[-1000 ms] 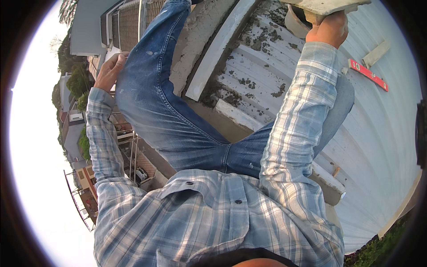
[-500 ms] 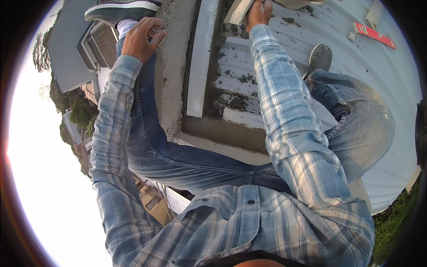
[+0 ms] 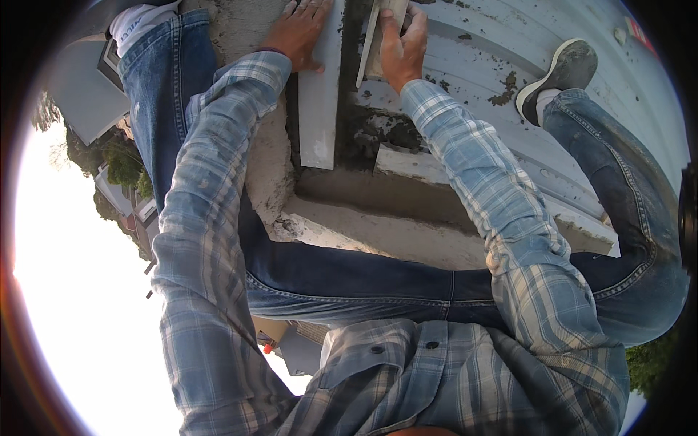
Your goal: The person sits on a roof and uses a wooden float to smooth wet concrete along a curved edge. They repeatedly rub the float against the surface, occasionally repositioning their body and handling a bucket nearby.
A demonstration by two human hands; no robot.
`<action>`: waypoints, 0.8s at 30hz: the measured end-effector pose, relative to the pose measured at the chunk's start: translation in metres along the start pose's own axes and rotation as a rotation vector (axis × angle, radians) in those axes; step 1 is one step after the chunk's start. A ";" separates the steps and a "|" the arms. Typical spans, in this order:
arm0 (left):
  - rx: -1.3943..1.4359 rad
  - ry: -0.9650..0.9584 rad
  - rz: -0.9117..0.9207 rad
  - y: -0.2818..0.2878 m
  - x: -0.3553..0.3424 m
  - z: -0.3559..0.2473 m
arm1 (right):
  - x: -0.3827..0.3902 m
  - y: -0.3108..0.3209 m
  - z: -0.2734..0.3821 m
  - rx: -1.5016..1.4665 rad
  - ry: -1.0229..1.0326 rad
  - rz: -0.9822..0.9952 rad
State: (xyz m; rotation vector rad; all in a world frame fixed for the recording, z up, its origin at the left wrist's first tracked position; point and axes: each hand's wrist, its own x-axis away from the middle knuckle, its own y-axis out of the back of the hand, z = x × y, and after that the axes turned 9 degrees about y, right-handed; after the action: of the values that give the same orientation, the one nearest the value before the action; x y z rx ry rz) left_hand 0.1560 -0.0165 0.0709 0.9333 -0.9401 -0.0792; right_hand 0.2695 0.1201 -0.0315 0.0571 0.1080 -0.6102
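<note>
My left hand (image 3: 298,40) lies with fingers spread over the top of a long white board (image 3: 316,131) set lengthwise along the concrete ledge (image 3: 262,160). Just right of that board, my right hand (image 3: 400,51) grips a flat pale float (image 3: 371,40), which is tilted beside a dark groove of cement. Below, a shorter white strip (image 3: 411,160) lies crosswise along a band of grey mortar (image 3: 385,200). The tips of my right fingers are partly behind the float.
Corrugated white roofing (image 3: 480,58), spattered with cement, fills the right side. A red level (image 3: 641,35) shows at the far right. My shoe (image 3: 563,76) rests on the roofing. Beyond the ledge on the left are rooftops (image 3: 87,87) and trees far below.
My left hand has moved from my thigh up and right onto the long board. My right hand has brought the float leftward beside it and tilted it. My legs have shifted.
</note>
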 end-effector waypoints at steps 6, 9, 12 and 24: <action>0.057 -0.034 -0.082 -0.022 -0.006 0.008 | -0.121 0.044 -0.007 0.057 0.207 -0.023; 0.054 0.008 0.000 -0.016 -0.003 0.010 | -0.060 0.076 0.011 -0.030 -0.014 -0.002; 0.050 0.061 -0.038 -0.027 -0.003 0.010 | 0.004 0.049 0.038 -0.061 -0.154 -0.126; 0.111 0.064 -0.187 -0.040 -0.006 0.007 | 0.038 -0.025 0.017 -0.120 -0.350 0.073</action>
State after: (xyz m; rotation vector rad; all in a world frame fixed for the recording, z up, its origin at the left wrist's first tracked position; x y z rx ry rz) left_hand 0.1601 -0.0433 0.0405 1.1191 -0.8024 -0.1568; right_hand 0.2877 0.0768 -0.0198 -0.1615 -0.1955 -0.5319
